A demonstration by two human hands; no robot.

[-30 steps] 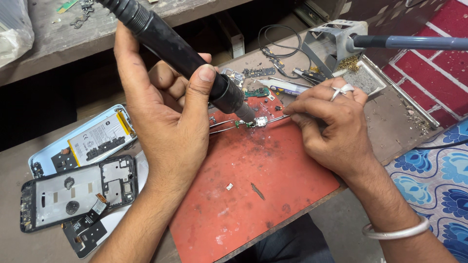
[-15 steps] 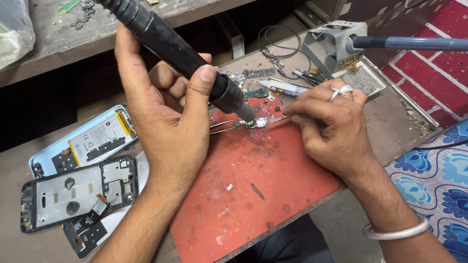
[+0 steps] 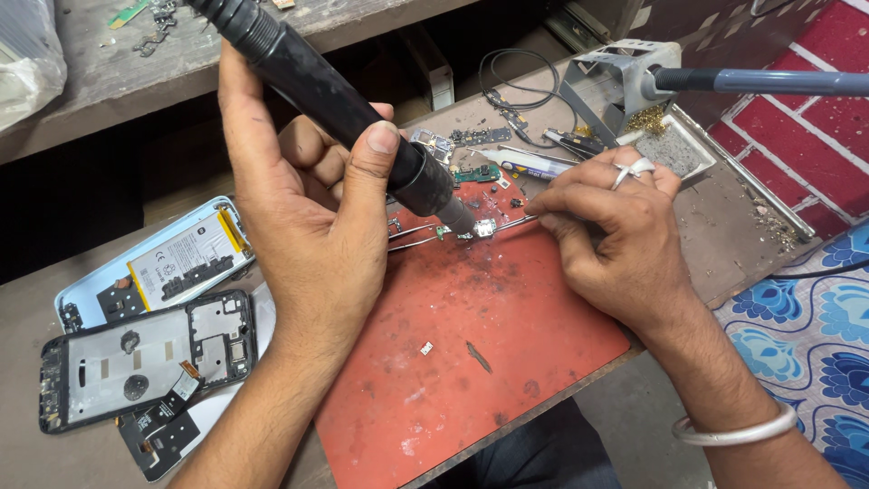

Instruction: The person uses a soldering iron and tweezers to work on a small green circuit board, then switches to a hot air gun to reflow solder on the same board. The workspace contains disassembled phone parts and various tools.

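My left hand (image 3: 312, 226) grips a thick black hot-air tool (image 3: 335, 100), its metal nozzle angled down at a small metal part (image 3: 482, 227) on the red work mat (image 3: 471, 362). My right hand (image 3: 615, 240), with a ring on one finger and a bangle at the wrist, pinches thin tweezers (image 3: 425, 237) whose tips hold that small part. Both hands rest low over the mat's far edge.
An opened phone frame (image 3: 145, 358) and a light blue back cover with battery (image 3: 154, 267) lie at the left. A soldering iron in its metal stand (image 3: 634, 81), loose wires, small circuit boards (image 3: 475, 172) and a tube sit behind the mat. Blue patterned cloth (image 3: 815, 317) lies at right.
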